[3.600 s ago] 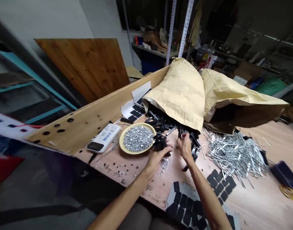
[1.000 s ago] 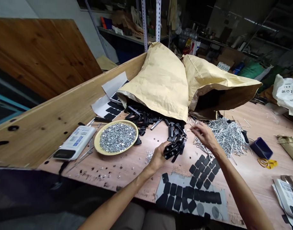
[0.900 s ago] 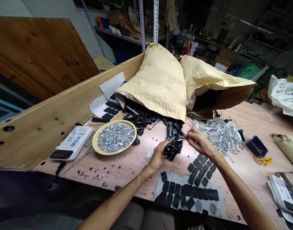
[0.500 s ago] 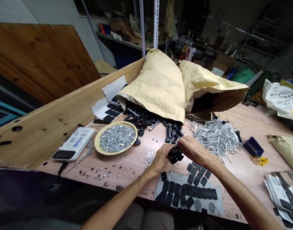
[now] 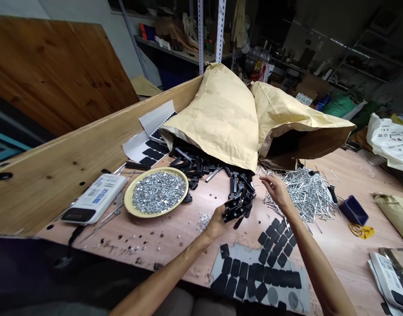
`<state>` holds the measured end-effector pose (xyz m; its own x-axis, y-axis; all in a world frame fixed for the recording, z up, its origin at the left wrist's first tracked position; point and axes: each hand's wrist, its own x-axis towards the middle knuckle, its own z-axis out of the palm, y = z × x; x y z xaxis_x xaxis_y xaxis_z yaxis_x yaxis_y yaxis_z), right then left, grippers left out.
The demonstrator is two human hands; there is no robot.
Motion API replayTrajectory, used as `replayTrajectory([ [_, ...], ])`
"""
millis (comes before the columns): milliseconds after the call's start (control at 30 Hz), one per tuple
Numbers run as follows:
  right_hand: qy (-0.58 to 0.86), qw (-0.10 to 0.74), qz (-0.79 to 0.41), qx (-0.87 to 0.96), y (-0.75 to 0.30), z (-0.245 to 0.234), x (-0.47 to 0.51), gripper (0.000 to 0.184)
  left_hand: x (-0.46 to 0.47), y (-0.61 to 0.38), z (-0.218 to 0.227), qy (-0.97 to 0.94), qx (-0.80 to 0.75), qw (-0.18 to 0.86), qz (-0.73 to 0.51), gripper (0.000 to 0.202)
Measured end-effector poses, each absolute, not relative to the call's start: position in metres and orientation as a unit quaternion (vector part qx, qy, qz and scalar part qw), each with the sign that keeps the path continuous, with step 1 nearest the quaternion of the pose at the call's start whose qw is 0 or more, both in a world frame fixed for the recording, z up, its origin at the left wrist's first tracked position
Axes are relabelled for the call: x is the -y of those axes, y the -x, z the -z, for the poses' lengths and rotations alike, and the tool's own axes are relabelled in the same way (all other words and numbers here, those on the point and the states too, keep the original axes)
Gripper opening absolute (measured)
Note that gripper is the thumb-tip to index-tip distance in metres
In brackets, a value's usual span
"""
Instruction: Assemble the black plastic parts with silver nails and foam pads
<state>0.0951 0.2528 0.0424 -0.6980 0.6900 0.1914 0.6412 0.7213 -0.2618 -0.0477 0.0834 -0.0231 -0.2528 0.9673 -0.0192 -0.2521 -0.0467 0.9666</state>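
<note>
My left hand [image 5: 217,220] is closed around a bundle of black plastic parts [image 5: 237,209], held just above the wooden table [image 5: 175,228]. My right hand [image 5: 276,191] is over the near-left edge of a heap of thin metal pins [image 5: 305,193]. Its fingertips are drawn together in a pinch, and what they hold is too small to make out. More black parts [image 5: 201,166] spill from the mouth of a tan paper sack [image 5: 221,118].
A yellow dish of small silver nuts [image 5: 157,197] and a white device [image 5: 93,202] lie to the left. A sheet of black pads [image 5: 254,274] sits at the near edge. A second sack [image 5: 300,120], a blue tray [image 5: 353,210] and yellow bands [image 5: 362,229] are right.
My right hand has left the bundle in my left hand and moved right and away, to the edge of the pin heap. The left hand still grips the black parts.
</note>
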Motion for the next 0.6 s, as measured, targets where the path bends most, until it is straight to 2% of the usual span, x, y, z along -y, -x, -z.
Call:
replayTrajectory([
  [133,0.398,-0.027,0.051,0.916,-0.089,-0.005,-0.268,0.025,-0.086,0.048,0.033,-0.370,-0.469,0.513,-0.617,0.027],
  [200,0.396,-0.042,0.062,0.915,-0.085,0.007,-0.271,0.027,-0.086,0.048,0.035,-0.364,-0.476,0.516,-0.612,0.029],
  [333,0.383,-0.019,0.058,0.922,-0.080,0.009,-0.276,0.027,-0.085,0.053,0.029,-0.342,-0.522,0.511,-0.591,0.028],
  [400,0.400,0.029,0.044,0.915,-0.080,0.001,-0.274,0.024,-0.086,0.057,0.024,-0.326,-0.546,0.508,-0.581,0.025],
  [500,0.443,0.222,-0.111,0.861,-0.082,-0.022,-0.258,0.015,-0.088,0.062,0.017,-0.304,-0.559,0.501,-0.587,0.025],
  [567,0.418,0.341,-0.276,0.796,-0.083,-0.040,-0.237,0.026,-0.090,0.062,0.015,-0.298,-0.548,0.503,-0.598,0.027],
  [600,0.390,0.367,-0.342,0.772,-0.082,-0.049,-0.225,0.036,-0.091,0.061,0.016,-0.298,-0.541,0.505,-0.603,0.029],
])
